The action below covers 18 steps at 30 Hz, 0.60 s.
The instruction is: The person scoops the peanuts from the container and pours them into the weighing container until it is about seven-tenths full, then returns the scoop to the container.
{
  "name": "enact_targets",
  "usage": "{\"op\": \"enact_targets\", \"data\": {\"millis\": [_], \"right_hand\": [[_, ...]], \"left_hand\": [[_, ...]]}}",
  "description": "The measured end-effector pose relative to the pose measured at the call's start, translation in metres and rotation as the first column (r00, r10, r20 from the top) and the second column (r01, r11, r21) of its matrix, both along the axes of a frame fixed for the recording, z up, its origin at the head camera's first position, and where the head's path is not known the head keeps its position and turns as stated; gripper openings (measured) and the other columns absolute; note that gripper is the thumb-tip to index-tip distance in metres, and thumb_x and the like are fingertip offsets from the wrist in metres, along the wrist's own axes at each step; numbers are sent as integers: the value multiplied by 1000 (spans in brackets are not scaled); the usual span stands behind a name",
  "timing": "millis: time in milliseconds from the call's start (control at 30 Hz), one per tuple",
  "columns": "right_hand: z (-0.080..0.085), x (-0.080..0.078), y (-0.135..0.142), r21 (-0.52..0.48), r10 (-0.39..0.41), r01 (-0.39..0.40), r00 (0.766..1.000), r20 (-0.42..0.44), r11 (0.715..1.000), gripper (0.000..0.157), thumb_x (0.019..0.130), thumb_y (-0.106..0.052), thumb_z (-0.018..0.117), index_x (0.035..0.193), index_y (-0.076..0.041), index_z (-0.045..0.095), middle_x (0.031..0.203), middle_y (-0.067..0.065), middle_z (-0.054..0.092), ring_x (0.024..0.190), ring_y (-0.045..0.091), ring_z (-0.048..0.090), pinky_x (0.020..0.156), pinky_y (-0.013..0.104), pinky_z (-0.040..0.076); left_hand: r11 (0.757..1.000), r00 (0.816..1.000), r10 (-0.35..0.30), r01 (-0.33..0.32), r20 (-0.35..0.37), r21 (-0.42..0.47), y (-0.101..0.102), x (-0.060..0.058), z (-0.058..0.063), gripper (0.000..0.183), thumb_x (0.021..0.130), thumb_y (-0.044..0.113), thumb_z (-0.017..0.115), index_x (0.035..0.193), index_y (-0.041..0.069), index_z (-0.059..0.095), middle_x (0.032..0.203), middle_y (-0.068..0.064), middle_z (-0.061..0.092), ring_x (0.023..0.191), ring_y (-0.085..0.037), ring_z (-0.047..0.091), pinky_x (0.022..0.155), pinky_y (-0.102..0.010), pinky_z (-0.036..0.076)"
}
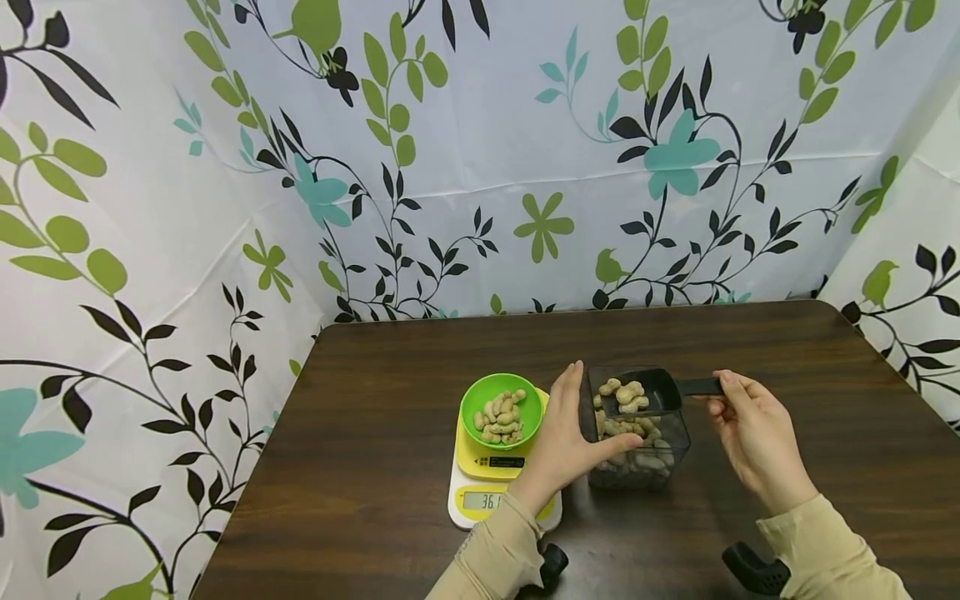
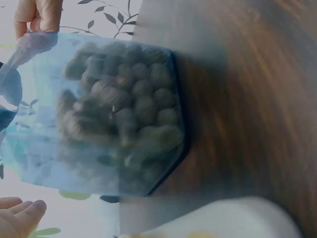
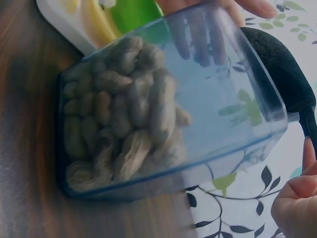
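Observation:
My right hand [image 1: 757,437] pinches the handle of a dark scoop [image 1: 660,387] over a clear grey plastic bin [image 1: 678,442]. Several peanuts lie in the scoop, and unshelled peanuts [image 3: 119,109] fill the lower part of the bin. My left hand [image 1: 566,442] is at the bin's left side, its fingers extended upward and its thumb stretched across near the front rim; whether it touches the wall I cannot tell. To the left, a green bowl [image 1: 480,396] with peanuts sits on a yellow and white kitchen scale [image 1: 459,500]; its display starts with 36.
The brown wooden table [image 1: 360,467] extends to both sides of the bin. Behind it hangs a white curtain [image 1: 465,225] printed with leaves and birds. A black wrist device [image 1: 753,571] is by the right sleeve, another [image 1: 553,565] by the left.

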State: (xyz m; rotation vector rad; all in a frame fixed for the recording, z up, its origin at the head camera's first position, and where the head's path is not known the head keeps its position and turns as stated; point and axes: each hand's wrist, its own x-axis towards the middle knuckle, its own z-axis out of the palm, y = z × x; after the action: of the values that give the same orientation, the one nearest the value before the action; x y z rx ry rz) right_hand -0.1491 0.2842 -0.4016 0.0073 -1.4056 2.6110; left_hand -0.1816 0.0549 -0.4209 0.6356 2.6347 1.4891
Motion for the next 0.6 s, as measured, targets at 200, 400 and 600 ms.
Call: {"op": "enact_targets", "data": {"millis": [200, 400, 600], "right_hand": [[11, -7, -8, 11, 3, -3, 1000, 1, 1000, 16, 94, -15, 52, 106, -5, 49, 91, 1, 49, 67, 8, 50, 63, 17, 44], [23, -14, -22, 20, 20, -20, 1000, 11, 1000, 21, 93, -18, 55, 107, -5, 48, 88, 1, 50, 67, 8, 49, 63, 17, 44], [30, -20, -39, 48, 55, -56, 998, 24, 997, 29, 92, -22, 56, 112, -4, 43, 91, 1, 48, 68, 7, 48, 64, 17, 44]], "left_hand": [[1000, 999, 1, -1, -44, -5, -13, -4, 13, 102, 74, 55, 71, 146, 44, 0, 157, 7, 10, 143, -19, 21, 106, -53, 35], [998, 995, 32, -36, -96, -45, -30, -9, 24, 104, 72, 59, 71, 146, 44, 0, 157, 11, 8, 143, -22, 22, 106, -52, 35], [990, 983, 102, -116, -152, -85, -54, -15, 29, 104, 70, 67, 67, 148, 40, 3, 157, 8, 10, 142, -24, 26, 103, -54, 37]]}}
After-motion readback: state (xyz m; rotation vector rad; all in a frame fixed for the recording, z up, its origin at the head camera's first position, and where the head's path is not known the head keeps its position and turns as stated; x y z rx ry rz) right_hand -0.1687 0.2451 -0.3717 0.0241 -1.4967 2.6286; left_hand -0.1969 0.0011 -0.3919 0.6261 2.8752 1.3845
